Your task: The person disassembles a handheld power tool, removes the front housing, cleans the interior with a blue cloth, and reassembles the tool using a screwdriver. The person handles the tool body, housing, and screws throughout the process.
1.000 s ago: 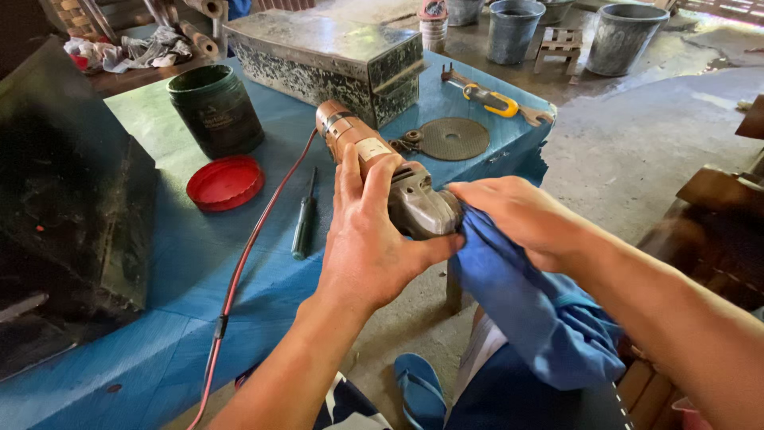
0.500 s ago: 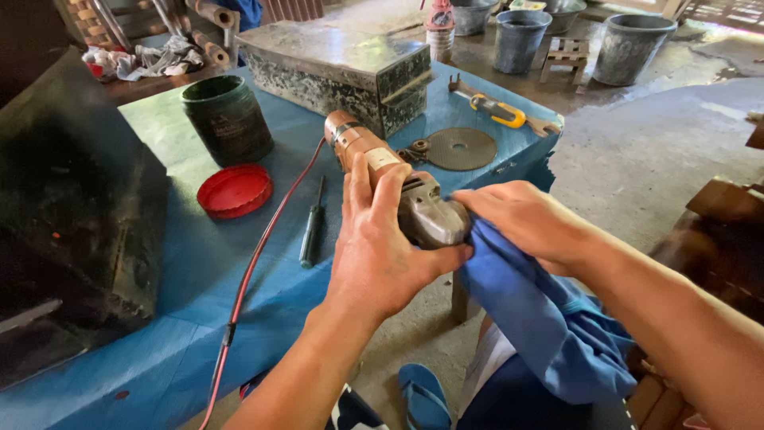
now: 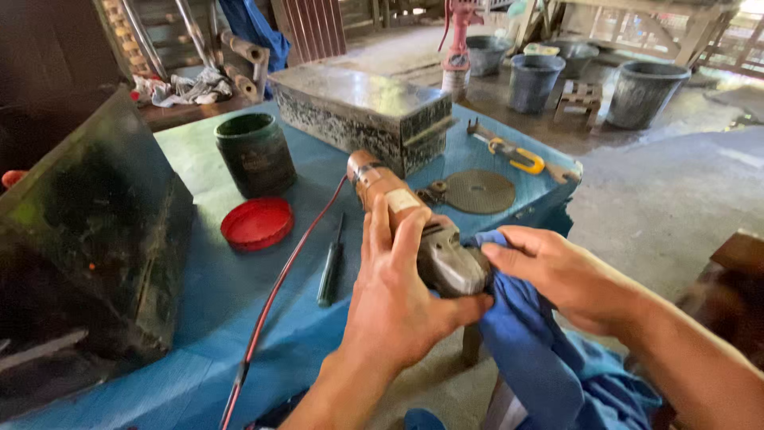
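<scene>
My left hand point(image 3: 402, 299) grips the body of an orange and grey angle grinder point(image 3: 374, 185), held above the near edge of the blue table point(image 3: 199, 299). Its grey metal head point(image 3: 452, 261) points toward me. My right hand point(image 3: 561, 275) presses a blue cloth point(image 3: 529, 350) against that head. The cloth hangs down past the table edge. A red power cord point(image 3: 274, 295) runs from the grinder's rear across the table toward me.
On the table lie a red lid point(image 3: 257, 223), a dark green jar point(image 3: 255, 155), a screwdriver point(image 3: 330, 267), a grinding disc point(image 3: 479, 191), a yellow-handled wrench point(image 3: 517, 155) and a metal box point(image 3: 362, 115). A dark slab point(image 3: 87, 239) leans at the left. Buckets point(image 3: 641, 91) stand on the floor behind.
The view has shifted slightly. My right hand and the cloth have moved a little over the grinder's head; my left hand keeps its grip.
</scene>
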